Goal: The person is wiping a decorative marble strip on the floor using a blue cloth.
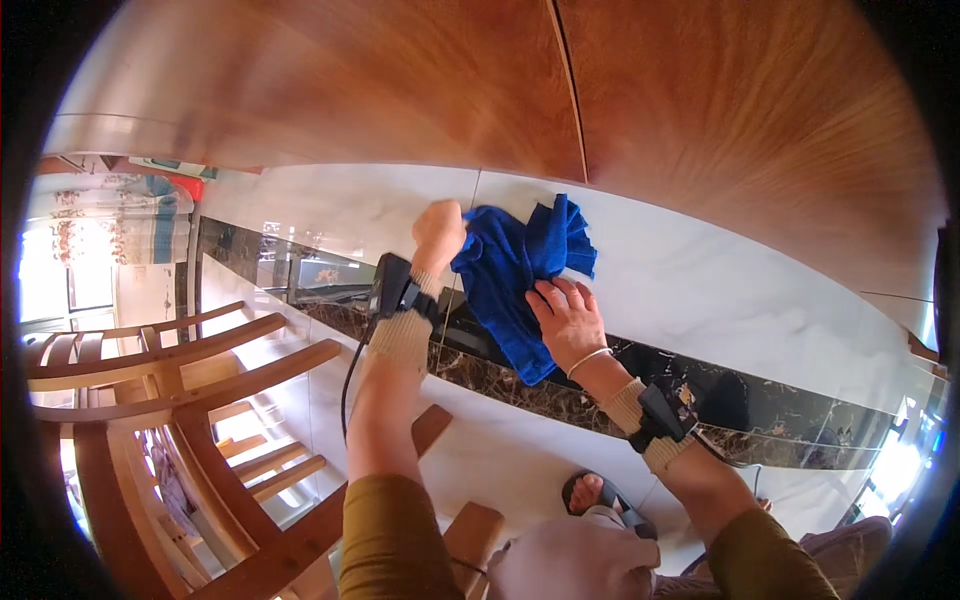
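Observation:
A crumpled blue cloth (510,277) lies over white tiles and a dark marbled tile band in front of me. My left hand (440,229) is closed on the cloth's left edge. At the lower right of the cloth, my right hand (570,319) rests with its fingers apart, fingertips touching the fabric; whether any of it is pinched I cannot tell. Both wrists carry a black strapped device over a beige knitted cuff.
Wooden panels (450,82) with a dark seam stand beyond the tiles. Slatted wooden furniture (247,420) fills the lower left, one piece reaching near my left forearm. A dark marbled tile band (757,405) crosses the floor. My sandalled foot (589,495) stands below it.

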A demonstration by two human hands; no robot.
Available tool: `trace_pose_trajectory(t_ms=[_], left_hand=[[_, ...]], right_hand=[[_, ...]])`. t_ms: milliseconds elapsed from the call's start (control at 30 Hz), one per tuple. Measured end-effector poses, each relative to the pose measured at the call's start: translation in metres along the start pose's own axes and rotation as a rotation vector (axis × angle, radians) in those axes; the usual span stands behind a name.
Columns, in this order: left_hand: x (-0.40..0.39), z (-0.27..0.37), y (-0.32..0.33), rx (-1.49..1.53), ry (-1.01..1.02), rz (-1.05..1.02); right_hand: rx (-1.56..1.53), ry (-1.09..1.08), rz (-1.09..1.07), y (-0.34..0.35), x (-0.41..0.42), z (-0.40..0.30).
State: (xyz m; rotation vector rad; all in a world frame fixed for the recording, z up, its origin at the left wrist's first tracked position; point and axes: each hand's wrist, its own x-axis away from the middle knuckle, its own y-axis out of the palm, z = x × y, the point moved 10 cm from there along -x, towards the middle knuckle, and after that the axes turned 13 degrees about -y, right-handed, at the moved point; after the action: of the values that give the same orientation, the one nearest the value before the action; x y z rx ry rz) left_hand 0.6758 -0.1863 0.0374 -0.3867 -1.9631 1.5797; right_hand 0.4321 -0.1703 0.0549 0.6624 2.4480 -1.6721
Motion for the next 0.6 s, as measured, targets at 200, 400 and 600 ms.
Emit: trace_pose_trajectory(t_ms=[200, 400, 600], left_hand=[[-0.041, 0.016, -0.034, 0.101, -0.100, 0.261], [-0.018, -0.006, -0.006, 0.000, -0.024, 0.054], [0.041, -0.035, 0.016, -0.022, 0.063, -0.049]], right_hand=[[0.022, 0.007, -0.048, 0.005, -0.023, 0.000], [0.036, 0.017, -0.092, 0.010, -0.019, 0.003], [0.052, -0.021, -0.056, -0.003, 0.025, -0.013]])
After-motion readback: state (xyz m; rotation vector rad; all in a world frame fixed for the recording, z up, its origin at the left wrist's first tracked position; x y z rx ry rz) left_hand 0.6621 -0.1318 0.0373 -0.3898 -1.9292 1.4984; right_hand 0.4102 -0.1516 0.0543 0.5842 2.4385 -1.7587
